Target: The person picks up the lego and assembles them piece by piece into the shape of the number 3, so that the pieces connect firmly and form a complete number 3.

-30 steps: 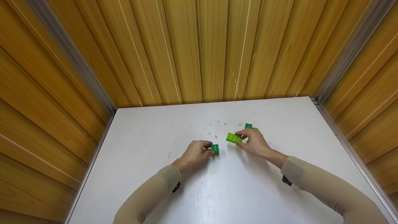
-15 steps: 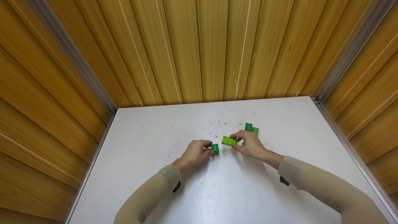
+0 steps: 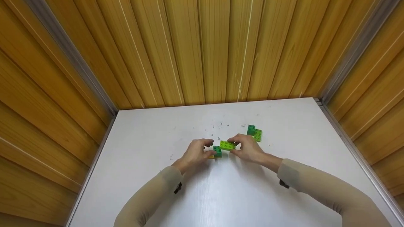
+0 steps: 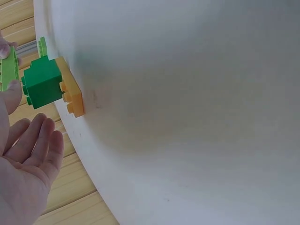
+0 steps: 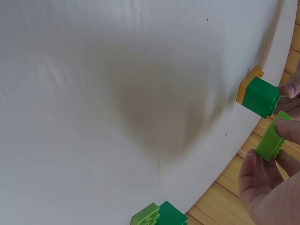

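Note:
Between thumb and fingers, my right hand [image 3: 247, 148] pinches a lime-green toy building brick [image 3: 226, 145] with two rows of studs. It is held just above and to the right of a dark green brick [image 3: 217, 151]. That dark green brick sits on a yellow-orange brick [image 4: 72, 91] on the table, with some orange studs uncovered at one end. My left hand [image 3: 198, 151] is beside this stack, its fingers spread apart from the thumb. In the left wrist view the left fingers [image 4: 35, 143] are loosely extended, away from the dark green brick, while the thumb points towards the lime brick.
Farther back on the right, another dark green brick [image 3: 251, 129] stands against a lime-green brick [image 3: 258, 135]. The white table [image 3: 151, 132] has small dark marks. Wood-look panels [image 3: 211, 53] rise behind it and at both sides.
My right hand has carried the lime brick left, close over the dark green one. The left fingers have parted from the stack they were gripping. The bricks at the back are more exposed.

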The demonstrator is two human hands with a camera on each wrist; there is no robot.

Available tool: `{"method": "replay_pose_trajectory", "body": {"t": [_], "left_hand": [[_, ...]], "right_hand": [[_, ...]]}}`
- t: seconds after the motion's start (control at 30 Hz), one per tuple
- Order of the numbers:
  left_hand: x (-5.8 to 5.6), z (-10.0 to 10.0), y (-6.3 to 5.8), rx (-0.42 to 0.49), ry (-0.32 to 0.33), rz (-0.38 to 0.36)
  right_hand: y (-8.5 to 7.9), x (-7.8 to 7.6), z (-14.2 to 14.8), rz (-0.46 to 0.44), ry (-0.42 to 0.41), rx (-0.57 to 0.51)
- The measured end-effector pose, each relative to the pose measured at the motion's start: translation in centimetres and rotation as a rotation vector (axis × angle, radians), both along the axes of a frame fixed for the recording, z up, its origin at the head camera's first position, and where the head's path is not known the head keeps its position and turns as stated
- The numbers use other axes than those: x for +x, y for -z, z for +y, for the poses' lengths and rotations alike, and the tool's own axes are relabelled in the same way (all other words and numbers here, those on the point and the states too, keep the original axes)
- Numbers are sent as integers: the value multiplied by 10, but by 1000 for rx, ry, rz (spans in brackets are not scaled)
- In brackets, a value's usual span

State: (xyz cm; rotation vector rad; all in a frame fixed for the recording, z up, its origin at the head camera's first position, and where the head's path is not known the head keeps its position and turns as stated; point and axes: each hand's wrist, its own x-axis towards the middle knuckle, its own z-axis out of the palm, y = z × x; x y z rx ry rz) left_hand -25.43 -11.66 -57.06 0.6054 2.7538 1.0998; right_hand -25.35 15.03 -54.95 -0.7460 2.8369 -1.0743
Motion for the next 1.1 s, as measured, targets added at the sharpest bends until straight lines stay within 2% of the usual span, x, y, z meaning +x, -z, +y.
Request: {"method": "replay_pose_trajectory", "body": {"t": [0.13,0.27,0.5,0.83,1.1], "left_hand": [[1,-1,-3,9,17,39],[1,-1,-5,16,8,28],[1,-3,-7,13,13,50],[-1,-6,-3,38,30,98],[0,-11,0,48,16,153]], "right_hand": [[-1,1,-7,9,-24,7],[-2,2,-13,19,-43,12],[-2,3,-20,15,-58,3],[-2,2,-28,31,-60,-21],[2,0,-27,34,-51,-23]]}}
